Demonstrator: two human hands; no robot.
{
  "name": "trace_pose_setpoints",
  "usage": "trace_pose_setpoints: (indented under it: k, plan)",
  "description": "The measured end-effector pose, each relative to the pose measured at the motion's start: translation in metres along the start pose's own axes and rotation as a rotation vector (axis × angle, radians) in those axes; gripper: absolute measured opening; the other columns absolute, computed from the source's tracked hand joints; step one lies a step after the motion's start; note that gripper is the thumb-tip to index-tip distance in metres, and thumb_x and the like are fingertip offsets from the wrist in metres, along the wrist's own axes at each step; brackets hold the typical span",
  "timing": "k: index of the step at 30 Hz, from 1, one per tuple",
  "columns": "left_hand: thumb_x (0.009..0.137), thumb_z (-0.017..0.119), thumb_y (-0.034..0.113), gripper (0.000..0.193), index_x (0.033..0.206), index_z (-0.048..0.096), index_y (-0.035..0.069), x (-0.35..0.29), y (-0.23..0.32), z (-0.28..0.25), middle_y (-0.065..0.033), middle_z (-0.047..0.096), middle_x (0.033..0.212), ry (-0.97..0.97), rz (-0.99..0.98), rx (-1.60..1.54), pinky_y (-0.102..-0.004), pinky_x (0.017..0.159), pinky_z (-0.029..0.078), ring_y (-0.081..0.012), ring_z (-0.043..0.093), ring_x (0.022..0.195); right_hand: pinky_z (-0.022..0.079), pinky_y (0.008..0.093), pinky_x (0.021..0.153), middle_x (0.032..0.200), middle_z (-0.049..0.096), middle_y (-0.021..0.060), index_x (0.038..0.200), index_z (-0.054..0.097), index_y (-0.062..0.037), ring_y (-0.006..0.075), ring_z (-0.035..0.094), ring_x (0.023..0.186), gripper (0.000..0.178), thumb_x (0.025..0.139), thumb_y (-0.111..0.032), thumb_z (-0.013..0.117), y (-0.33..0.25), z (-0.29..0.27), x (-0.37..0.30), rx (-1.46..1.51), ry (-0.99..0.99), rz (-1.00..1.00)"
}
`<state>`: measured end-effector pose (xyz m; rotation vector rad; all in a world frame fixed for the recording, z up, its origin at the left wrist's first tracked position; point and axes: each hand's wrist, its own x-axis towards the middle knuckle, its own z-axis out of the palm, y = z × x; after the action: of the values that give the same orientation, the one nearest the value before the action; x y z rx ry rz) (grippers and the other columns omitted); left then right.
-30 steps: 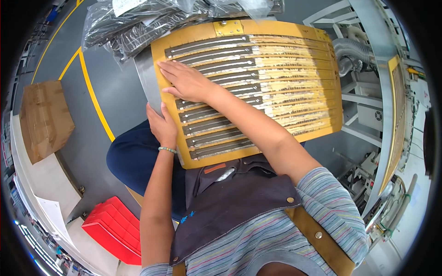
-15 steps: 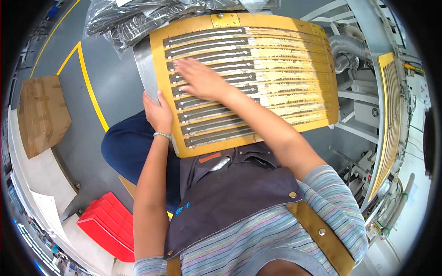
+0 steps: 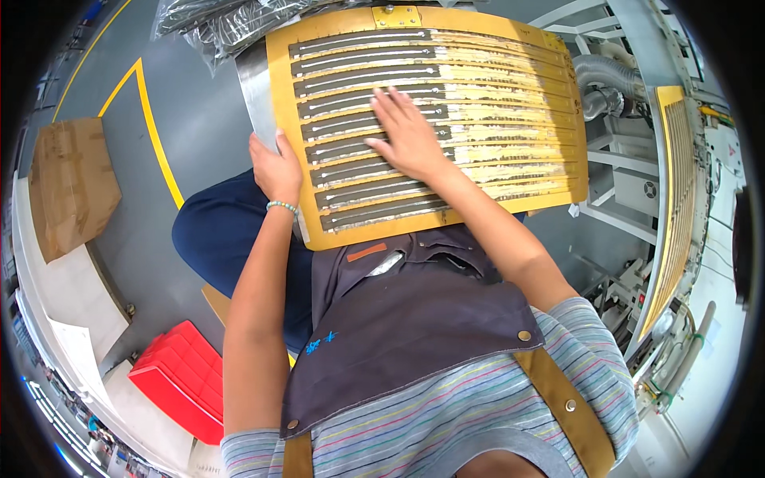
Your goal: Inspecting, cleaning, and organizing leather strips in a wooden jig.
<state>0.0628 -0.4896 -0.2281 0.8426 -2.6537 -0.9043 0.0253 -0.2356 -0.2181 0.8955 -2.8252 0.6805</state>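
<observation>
A yellow slotted board (image 3: 382,232) lies before me, with dark grey strips (image 3: 362,78) fitted in rows over its left half. Each strip carries a thin whitish line lengthwise. My right hand (image 3: 408,139) lies on the strips near the board's middle, palm down, fingers stretched and thumb apart. At the left edge my left hand (image 3: 277,169) rests against the board and the metal sheet (image 3: 253,88) that shows from under it. Its thumb stands away from its extended fingers. The slots on the right half show pale, worn surfaces without dark strips.
Beyond the board's far edge lie clear plastic bags (image 3: 231,32) with dark contents. A cardboard box (image 3: 76,187) and a red bin (image 3: 182,382) are at left. On the right stand a white frame (image 3: 617,225), a ribbed hose (image 3: 606,76) and another yellow slotted panel (image 3: 669,215).
My right hand has slid rightward across the strips, from near their left ends to the board's middle. The board sits slightly higher in view. My left hand stays at the left edge.
</observation>
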Motion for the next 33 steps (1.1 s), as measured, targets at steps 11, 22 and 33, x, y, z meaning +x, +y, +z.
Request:
trace_pose_setpoints:
  k: [11, 22, 33]
  plan:
    - [0.1, 0.056, 0.042, 0.066, 0.138, 0.047, -0.011, 0.007, -0.021, 0.006, -0.0317, 0.056, 0.134, 0.013, 0.018, -0.073, -0.0479, 0.105, 0.044, -0.0476, 0.054, 0.125, 0.017, 0.0516, 0.125, 0.161, 0.035, 0.015, 0.146, 0.046, 0.001, 0.0338, 0.026, 0.152, 0.063, 0.099, -0.038, 0.057, -0.084, 0.024, 0.025, 0.14, -0.036, -0.213]
    - [0.098, 0.061, 0.023, 0.049, 0.139, 0.053, -0.003, -0.071, 0.063, -0.009, -0.0171, 0.044, 0.155, -0.338, 0.985, 0.045, -0.0474, 0.119, 0.03, -0.0388, 0.035, 0.146, 0.025, 0.0489, 0.122, 0.156, 0.042, 0.0186, 0.144, 0.049, 0.0008, 0.0379, 0.033, 0.147, 0.054, 0.101, -0.03, 0.057, 0.018, -0.046, -0.081, -0.046, 0.062, 0.121]
    - [0.099, 0.059, 0.032, 0.063, 0.151, 0.041, 0.002, -0.029, 0.045, 0.015, -0.012, 0.038, 0.16, -0.524, 1.158, 0.154, -0.0433, 0.122, 0.028, -0.0311, 0.036, 0.146, 0.026, 0.0478, 0.121, 0.157, 0.041, 0.0196, 0.146, 0.047, -0.0002, 0.0404, 0.033, 0.147, 0.047, 0.104, -0.021, 0.05, 0.026, -0.085, -0.177, -0.032, 0.247, 0.366]
